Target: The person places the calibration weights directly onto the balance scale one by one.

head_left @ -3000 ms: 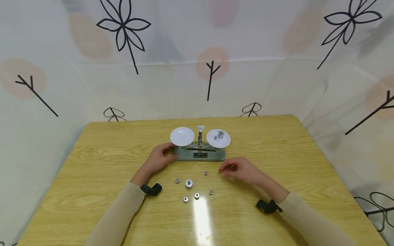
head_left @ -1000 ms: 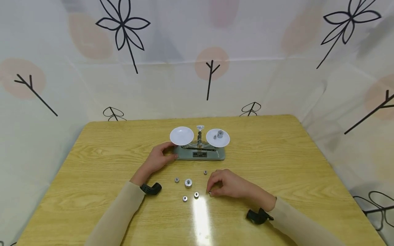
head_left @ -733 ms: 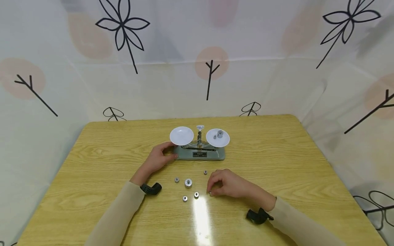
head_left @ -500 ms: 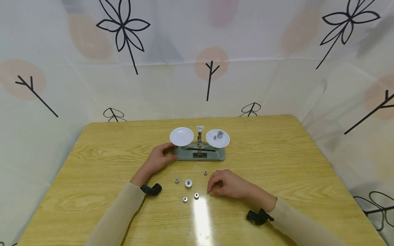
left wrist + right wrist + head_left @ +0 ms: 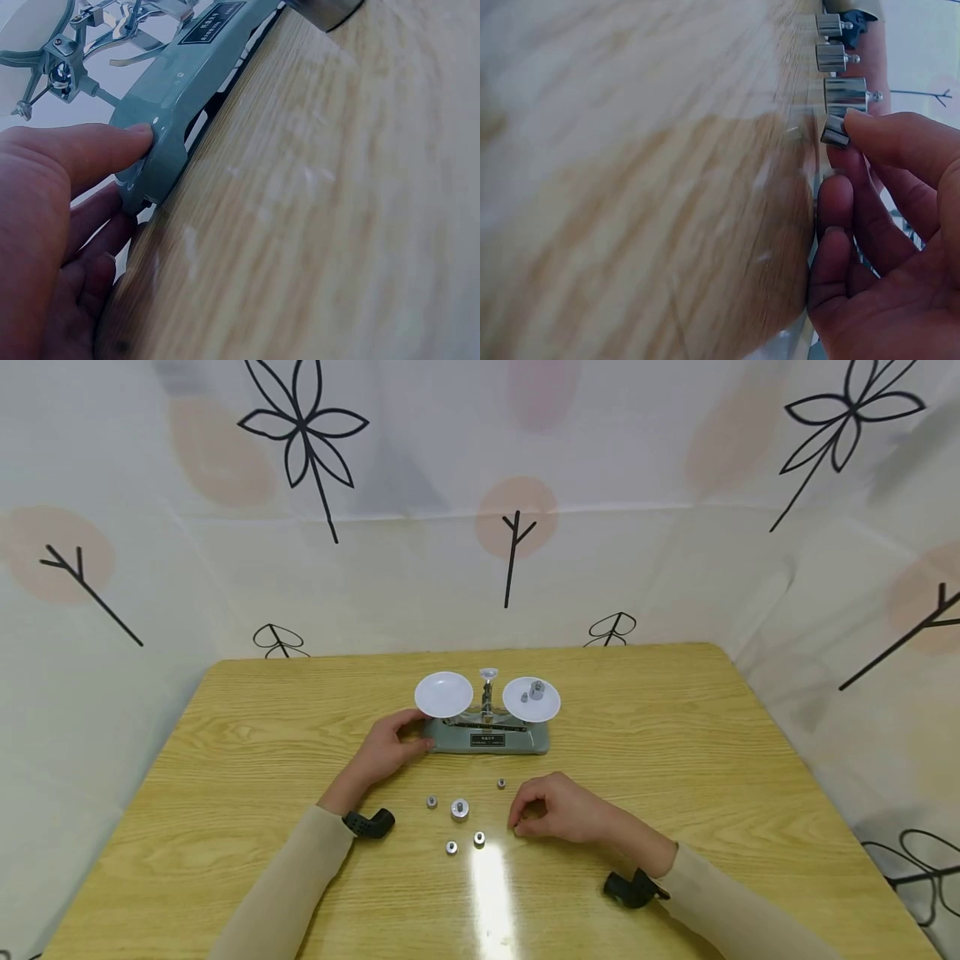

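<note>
Two hands are busy: the right hand (image 5: pixel 558 810) pinches a small metal weight (image 5: pixel 835 131) between thumb and fingertip, low over the table (image 5: pixel 675 735), and it's tilted; whether it touches the wood I can't tell. Over on the left, the left hand (image 5: pixel 386 747) grips the end of the balance's base (image 5: pixel 450 741), thumb in front, fingers behind. That weight looks dense for its size, rigid and probably slick, hardly fragile; its knob or upper rim seems the surest hold. The balance looks stiff and fairly hefty below, touchier around the beam, so the base is the place to grab. Up on the right pan (image 5: pixel 551 706) sit two weights, one larger, while five loose weights (image 5: pixel 460 811) stand on the tabletop in front. And the surface: smooth, glossy wood grain, a bright glare streak near the person, pale cloth (image 5: pixel 420 568) with plant drawings all around!
</note>
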`<state>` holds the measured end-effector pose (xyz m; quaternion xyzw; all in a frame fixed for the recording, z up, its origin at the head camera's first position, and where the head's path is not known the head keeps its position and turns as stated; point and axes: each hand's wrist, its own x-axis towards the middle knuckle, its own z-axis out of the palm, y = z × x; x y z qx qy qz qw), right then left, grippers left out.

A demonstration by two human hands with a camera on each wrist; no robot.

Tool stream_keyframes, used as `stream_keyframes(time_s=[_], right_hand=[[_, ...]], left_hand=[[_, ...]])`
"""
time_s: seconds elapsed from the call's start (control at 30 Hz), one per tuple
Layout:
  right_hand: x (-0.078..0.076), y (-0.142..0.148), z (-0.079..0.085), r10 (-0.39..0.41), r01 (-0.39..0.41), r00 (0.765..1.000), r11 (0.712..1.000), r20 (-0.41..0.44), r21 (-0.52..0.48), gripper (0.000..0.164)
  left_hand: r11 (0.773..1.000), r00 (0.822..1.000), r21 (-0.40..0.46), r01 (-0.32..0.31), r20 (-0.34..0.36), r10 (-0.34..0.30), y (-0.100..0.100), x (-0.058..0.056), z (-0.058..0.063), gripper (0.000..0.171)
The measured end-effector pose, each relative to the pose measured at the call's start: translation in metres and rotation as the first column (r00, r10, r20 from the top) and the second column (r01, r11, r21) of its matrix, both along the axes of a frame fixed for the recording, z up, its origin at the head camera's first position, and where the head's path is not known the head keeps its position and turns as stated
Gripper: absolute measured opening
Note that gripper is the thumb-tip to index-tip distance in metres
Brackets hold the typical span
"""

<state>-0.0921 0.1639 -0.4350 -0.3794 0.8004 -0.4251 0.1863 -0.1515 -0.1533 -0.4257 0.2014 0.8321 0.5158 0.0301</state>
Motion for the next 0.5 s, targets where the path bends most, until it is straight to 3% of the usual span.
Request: stream_keyframes(time_s=[0.2,0.5], right_hand=[[0.0001,-0.0004,0.0009,-0.035,0.035,0.999,0.999,0.006,0.010,0.009],[-0.0012,-0.0007,0.0023,-0.019,0.020,1.000,1.000,-0.020,0.022,0.015]], left_hand=[[1.000,1.000,0.003,0.004,0.008,-0.004,0.0001,-0.0005,0.0004,0.044],[1.000,1.000,0.008,0.000,0.015,0.000,-0.0001,-0.0004,-0.0014,0.045]])
